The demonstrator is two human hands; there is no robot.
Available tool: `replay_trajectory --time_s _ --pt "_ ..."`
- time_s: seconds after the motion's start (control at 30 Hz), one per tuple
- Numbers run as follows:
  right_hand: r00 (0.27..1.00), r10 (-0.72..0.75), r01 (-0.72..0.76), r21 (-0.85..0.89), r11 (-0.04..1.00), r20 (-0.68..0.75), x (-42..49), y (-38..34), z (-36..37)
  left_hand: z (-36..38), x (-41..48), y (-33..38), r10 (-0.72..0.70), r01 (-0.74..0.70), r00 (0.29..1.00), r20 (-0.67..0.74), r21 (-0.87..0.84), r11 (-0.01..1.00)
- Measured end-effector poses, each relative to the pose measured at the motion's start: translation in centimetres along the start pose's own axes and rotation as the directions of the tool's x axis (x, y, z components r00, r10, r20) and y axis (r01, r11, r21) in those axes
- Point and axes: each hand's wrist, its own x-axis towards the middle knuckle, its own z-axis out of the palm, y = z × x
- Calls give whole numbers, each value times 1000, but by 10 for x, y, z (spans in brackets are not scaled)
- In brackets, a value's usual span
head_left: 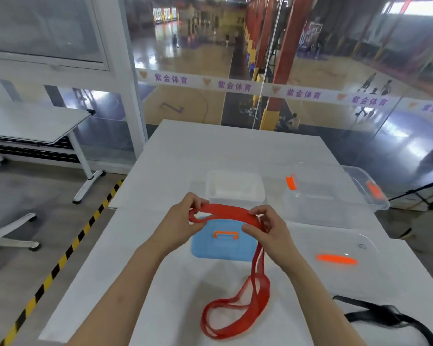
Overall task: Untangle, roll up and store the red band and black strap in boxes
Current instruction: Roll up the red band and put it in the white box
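The left hand (184,221) and right hand (269,229), fingers curled and pinching, held a short span of the flat red elastic band (225,212) taut above the blue plastic lid (223,248), probably to begin rolling, while its slack loops lay on the white table (180,295) near the black woven strap (375,318).

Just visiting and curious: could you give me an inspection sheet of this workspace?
Surface: white table.
Job's things: red band stretched between both hands, tail looped on the table; black strap lying at right; white box, clear box open; blue lid, clear lid off.
Clutter: nothing seen.
Hands: left hand and right hand each pinch the band.
Cables: nothing seen.
Surroundings: glass wall over a sports court; second table at left.
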Motion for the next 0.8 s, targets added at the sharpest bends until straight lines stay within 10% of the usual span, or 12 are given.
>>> replay_trajectory --time_s 0.43,0.8 --pt "994 -54 61 67 996 -99 -1 -8 1 5 -6 11 -30 33 958 285 -7 999" --pt "991 -126 127 36 991 -34 0 -24 10 14 -11 36 59 -47 965 254 -55 997"
